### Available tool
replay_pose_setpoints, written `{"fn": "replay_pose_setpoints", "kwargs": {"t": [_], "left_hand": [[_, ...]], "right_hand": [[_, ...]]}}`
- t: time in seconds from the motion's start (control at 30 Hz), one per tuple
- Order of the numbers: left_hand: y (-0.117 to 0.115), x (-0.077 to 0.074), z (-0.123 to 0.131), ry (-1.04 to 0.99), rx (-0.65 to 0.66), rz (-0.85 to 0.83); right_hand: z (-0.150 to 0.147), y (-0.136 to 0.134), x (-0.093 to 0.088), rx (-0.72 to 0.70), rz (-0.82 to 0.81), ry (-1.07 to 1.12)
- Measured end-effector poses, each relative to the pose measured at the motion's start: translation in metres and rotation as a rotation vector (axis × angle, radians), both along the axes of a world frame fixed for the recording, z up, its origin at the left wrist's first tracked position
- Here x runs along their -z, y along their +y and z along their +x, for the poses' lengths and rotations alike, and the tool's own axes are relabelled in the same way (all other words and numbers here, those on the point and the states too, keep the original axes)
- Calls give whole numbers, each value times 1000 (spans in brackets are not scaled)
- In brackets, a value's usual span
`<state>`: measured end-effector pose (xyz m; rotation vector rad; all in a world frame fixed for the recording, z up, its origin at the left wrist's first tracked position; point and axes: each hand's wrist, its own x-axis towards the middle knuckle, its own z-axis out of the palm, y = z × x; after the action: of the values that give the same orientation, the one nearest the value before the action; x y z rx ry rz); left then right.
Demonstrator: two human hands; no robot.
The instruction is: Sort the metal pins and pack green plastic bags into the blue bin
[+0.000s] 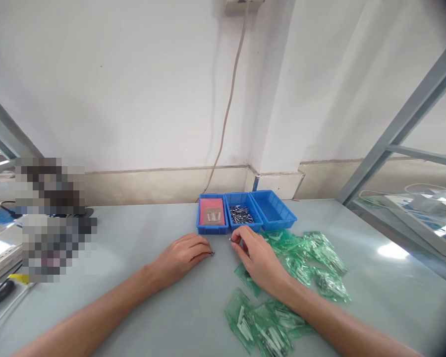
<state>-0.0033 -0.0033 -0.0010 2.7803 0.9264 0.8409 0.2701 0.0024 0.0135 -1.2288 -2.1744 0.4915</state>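
Note:
My left hand (186, 255) rests low over the table, fingers together, with a small dark metal piece (212, 254) showing at its fingertips. My right hand (258, 258) is curled just in front of the bins, thumb and forefinger pinched. A tiny shiny bit shows at those fingertips, too small to name. Beyond that hand stands a blue bin (260, 225) with many small metal parts (241, 214) that look like screws. To its left, another blue bin (212, 230) contains a pink sheet (211, 203) and a small clear bag (214, 216).
A third blue bin (273, 210) stands at the right of the row. Green plastic bags (271, 329) with pale pieces inside lie around my right forearm. A power strip (3, 258) and cables are at the far left. A wall with a hanging cable (228, 106) rises behind the table (141, 223).

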Motion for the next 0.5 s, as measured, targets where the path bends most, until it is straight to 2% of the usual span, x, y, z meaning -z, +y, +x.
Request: {"fn": "replay_pose_setpoints", "kwargs": {"t": [0.27,0.5], "left_hand": [[2,-1,1,-27,-34,-5],[5,4,0,-65,-52,-59]], "right_hand": [[1,0,-2,1,-37,100],[0,1,-7,-55,-139,328]]}}
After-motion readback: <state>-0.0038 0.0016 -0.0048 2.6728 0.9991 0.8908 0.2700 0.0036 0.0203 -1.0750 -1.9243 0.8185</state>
